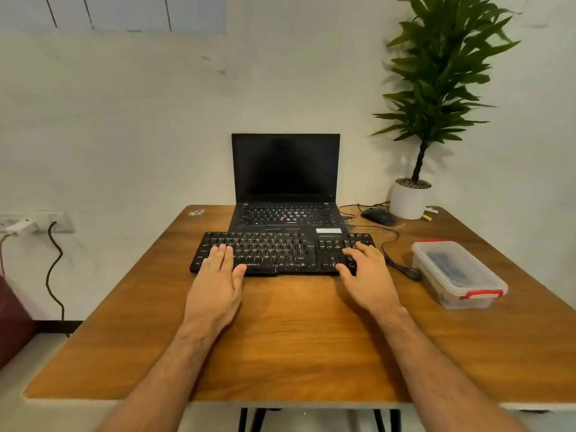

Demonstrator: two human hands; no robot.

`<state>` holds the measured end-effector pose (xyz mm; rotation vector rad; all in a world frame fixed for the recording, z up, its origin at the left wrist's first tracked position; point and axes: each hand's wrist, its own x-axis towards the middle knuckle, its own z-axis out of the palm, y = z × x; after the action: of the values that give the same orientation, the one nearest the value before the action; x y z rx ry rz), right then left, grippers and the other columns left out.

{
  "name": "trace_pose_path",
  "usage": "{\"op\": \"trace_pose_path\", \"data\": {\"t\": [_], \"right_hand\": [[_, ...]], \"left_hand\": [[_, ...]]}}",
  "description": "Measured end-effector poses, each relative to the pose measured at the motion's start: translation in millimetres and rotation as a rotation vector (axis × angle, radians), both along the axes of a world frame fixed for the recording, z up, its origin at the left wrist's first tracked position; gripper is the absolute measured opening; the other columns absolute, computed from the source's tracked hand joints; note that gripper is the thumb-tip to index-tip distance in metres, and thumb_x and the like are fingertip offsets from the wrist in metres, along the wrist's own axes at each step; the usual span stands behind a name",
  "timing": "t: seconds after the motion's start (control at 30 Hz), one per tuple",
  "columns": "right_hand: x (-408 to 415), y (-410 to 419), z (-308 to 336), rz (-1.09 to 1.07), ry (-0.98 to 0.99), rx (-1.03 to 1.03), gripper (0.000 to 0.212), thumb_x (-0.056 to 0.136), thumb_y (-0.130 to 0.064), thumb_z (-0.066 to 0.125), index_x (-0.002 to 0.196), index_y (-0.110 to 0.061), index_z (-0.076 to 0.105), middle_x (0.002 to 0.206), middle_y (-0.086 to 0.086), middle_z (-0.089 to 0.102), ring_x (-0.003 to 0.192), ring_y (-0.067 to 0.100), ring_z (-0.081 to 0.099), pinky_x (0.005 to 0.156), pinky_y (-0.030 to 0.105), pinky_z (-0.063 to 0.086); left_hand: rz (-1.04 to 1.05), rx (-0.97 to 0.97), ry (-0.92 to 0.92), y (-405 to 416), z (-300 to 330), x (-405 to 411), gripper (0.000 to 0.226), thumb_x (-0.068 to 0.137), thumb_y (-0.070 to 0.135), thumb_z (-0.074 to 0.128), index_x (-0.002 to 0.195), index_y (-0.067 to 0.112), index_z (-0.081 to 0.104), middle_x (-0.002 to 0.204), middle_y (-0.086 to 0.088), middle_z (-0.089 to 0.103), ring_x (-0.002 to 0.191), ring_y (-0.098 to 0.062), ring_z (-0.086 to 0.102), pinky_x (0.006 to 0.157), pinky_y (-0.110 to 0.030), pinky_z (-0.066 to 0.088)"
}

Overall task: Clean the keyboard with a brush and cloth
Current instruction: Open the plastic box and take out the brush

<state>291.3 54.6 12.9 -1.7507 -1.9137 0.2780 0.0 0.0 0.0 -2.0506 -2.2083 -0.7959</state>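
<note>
Resting flat on keyboard [274, 252], both hands relaxed, lidded plastic box [458, 272] w/ dark contents

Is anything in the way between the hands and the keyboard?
No, nothing is. The left hand and the right hand already rest on the keyboard.
</note>
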Motion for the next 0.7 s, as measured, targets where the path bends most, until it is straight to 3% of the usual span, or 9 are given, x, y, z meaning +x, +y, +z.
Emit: {"op": "trace_pose_path", "data": {"t": [0.17,0.37,0.5,0.7], "right_hand": [[2,16,-5,-0.004,-0.04,-0.007,0.052,0.101,-0.047,0.051,0.148,-0.027,0.047,0.162,0.004,0.034,0.154,0.024,0.018,0.127,0.045,0.013],[-1,31,-13,-0.05,0.012,0.028,0.053,0.099,-0.052,0.052,0.148,-0.03,0.047,0.163,0.004,0.031,0.151,0.024,0.023,0.125,0.048,0.018],[-5,37,-13,-0.085,0.02,0.081,0.051,0.099,-0.05,0.053,0.145,-0.028,0.05,0.162,0.005,0.032,0.15,0.028,0.026,0.123,0.052,0.021],[1,36,-20,-0.163,0.067,0.056,0.051,0.099,-0.051,0.053,0.143,-0.024,0.053,0.163,0.01,0.029,0.149,0.033,0.028,0.12,0.053,0.028]], "left_hand": [[-0.019,0.055,0.074,29,-6,-4,0.073,0.099,0.052,0.008,0.158,0.011,0.02,0.166,-0.005,0.02,0.154,-0.016,0.007,0.123,-0.029,-0.001],[0.16,0.085,0.126,53,-18,-28,0.078,0.1,0.059,0.009,0.158,0.009,0.023,0.165,-0.008,0.024,0.155,-0.019,0.009,0.125,-0.039,-0.001],[0.243,0.072,0.006,54,-19,-32,0.084,0.1,0.066,0.015,0.158,0.007,0.023,0.164,-0.014,0.023,0.155,-0.026,0.012,0.125,-0.04,0.004],[0.276,0.036,-0.34,52,-17,-36,0.085,0.099,0.064,0.027,0.159,0.006,0.017,0.163,-0.018,0.025,0.151,-0.03,0.022,0.123,-0.043,0.02]]}}
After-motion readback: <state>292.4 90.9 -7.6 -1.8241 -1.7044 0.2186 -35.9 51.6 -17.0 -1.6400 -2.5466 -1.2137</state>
